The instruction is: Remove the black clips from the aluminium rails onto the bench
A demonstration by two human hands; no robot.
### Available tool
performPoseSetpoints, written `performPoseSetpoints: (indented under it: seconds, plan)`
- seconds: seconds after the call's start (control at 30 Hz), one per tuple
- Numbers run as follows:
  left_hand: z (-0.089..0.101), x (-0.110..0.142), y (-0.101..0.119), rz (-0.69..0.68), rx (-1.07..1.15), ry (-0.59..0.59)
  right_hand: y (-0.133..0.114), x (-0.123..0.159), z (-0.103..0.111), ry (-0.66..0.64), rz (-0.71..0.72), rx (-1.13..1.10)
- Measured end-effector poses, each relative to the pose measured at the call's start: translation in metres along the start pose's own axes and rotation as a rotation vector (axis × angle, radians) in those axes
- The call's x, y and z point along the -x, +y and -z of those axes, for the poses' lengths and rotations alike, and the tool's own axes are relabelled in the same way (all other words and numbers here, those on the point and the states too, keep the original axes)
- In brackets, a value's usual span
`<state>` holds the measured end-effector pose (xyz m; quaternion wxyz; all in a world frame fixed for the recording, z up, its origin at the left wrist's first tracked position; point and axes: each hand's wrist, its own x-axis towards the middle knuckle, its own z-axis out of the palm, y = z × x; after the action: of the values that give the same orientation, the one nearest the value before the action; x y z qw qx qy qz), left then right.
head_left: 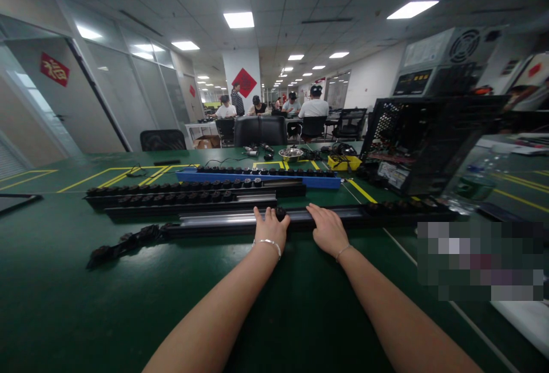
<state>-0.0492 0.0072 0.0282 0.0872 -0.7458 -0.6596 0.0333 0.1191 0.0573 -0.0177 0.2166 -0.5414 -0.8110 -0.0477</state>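
A long black rail [223, 225] with a silver channel lies across the green table [64, 298] in front of me. Small black round parts sit along it. My left hand [271, 230] rests on the rail near its middle, fingers curled over a small black part [281, 211]. My right hand [326, 227] lies just to the right of it, fingers bent down onto the rail's top. Both wrists wear thin bracelets. What the fingertips grip is hidden by the hands themselves.
Two more black rails [189, 190] and a blue rail [261, 176] with black parts lie behind. A black computer case [429, 138], a yellow tray [343, 162], a metal bowl [290, 153] and a water bottle [476, 181] stand at the back right. Several people sit at a far table.
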Motion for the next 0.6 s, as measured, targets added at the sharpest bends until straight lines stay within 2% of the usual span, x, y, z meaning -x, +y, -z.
performPoseSetpoints:
  seconds: [0.6]
  plan:
    - [-0.003, 0.011, -0.038, 0.037, -0.042, -0.04, 0.002, 0.0, 0.0, -0.002, 0.014, 0.005]
